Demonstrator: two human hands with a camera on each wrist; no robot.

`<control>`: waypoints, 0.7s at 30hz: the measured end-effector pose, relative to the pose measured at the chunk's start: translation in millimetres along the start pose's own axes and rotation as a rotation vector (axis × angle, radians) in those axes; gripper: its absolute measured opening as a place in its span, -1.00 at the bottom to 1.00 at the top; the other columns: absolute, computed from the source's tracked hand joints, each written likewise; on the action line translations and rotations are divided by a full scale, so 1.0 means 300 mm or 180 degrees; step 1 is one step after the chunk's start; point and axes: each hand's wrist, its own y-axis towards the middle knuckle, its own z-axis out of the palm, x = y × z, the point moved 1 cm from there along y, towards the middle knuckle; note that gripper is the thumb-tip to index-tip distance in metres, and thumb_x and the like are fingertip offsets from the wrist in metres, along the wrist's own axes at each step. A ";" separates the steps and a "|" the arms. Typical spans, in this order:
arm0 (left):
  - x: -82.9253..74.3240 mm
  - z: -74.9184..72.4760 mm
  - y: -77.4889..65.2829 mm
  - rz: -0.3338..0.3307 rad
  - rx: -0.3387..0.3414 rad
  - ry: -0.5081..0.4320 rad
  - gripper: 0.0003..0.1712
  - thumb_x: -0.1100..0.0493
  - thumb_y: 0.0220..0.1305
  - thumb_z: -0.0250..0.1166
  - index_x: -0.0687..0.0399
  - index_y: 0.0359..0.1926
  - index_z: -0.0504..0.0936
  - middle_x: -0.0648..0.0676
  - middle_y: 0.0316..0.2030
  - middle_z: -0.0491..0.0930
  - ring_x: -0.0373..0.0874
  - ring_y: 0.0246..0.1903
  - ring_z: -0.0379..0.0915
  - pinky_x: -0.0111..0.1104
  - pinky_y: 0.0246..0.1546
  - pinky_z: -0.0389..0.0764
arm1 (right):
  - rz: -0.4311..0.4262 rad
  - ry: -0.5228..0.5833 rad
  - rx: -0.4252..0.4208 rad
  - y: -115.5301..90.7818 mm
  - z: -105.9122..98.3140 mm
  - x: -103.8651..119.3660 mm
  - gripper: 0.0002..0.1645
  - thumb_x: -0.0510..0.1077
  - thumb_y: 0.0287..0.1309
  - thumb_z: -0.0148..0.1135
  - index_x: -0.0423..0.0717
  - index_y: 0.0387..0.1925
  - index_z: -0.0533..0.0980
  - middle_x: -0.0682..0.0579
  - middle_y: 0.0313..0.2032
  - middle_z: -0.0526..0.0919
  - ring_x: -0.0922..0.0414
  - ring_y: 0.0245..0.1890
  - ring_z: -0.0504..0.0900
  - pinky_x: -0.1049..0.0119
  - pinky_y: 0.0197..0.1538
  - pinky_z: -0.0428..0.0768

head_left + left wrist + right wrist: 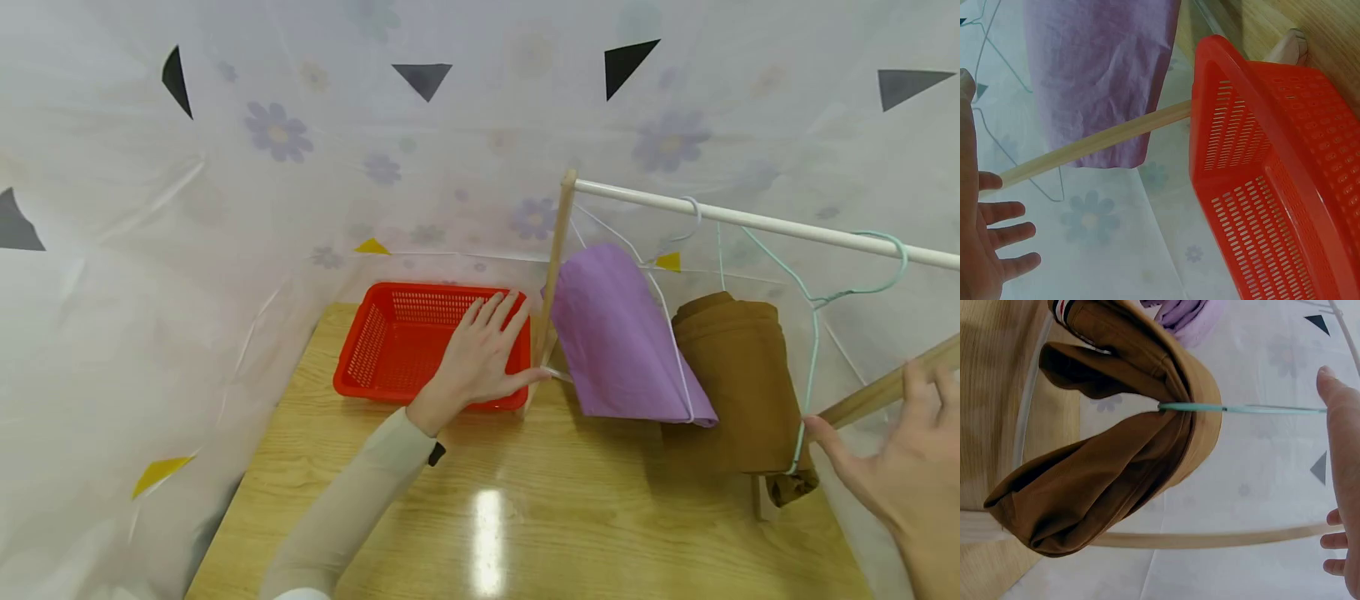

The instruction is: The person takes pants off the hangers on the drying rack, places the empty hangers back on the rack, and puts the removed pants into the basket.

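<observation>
My left hand (483, 354) hangs over the right side of a red plastic basket (405, 350), its fingers straight and spread and its thumb stretched toward the wooden left post (558, 250) of a hanging rack. Beside the right post (885, 390) my right hand (903, 450) is raised, fingers apart and holding nothing. Between the hands, a folded purple cloth (622, 342) hangs over a pale hanger (699, 221). Folded brown trousers (1104, 481) drape over a teal hanger (1247, 409), close to the right thumb.
A white rod (787, 225) tops the rack, with both hangers hooked on it. All stands on a wood-grain table (420, 508). Behind rises a pale flowered sheet (450, 150) with black, grey and yellow triangles.
</observation>
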 end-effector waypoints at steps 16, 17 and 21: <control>0.012 0.061 0.080 -0.0092 -0.0264 0.0005 0.01 -0.60 0.15 -0.08 0.01 0.36 0.30 0.08 0.25 0.40 0.01 0.25 0.33 -0.12 0.22 0.41 | 0.0931 0.0407 0.0289 -0.079 0.017 -0.129 0.31 0.66 -0.12 0.06 -0.29 0.34 0.25 -0.53 0.23 0.31 -0.40 0.33 0.22 -0.24 0.41 0.13; 0.013 0.066 0.085 -0.0098 -0.0272 -0.0019 0.00 -0.59 0.15 -0.07 0.01 0.36 0.30 0.07 0.24 0.41 0.01 0.24 0.33 -0.12 0.19 0.42 | 0.0931 0.0388 0.0291 -0.081 0.020 -0.136 0.30 0.64 -0.10 0.06 -0.31 0.34 0.25 -0.55 0.22 0.31 -0.42 0.32 0.22 -0.27 0.39 0.14; 0.014 0.080 0.109 -0.0101 -0.0301 -0.0021 -0.04 -0.56 0.20 -0.07 0.00 0.38 0.28 0.06 0.17 0.45 -0.01 0.19 0.36 -0.15 0.14 0.44 | 0.0992 0.0326 0.0372 -0.088 0.033 -0.160 0.26 0.60 -0.02 0.04 -0.35 0.33 0.22 -0.60 0.20 0.28 -0.47 0.29 0.21 -0.31 0.35 0.13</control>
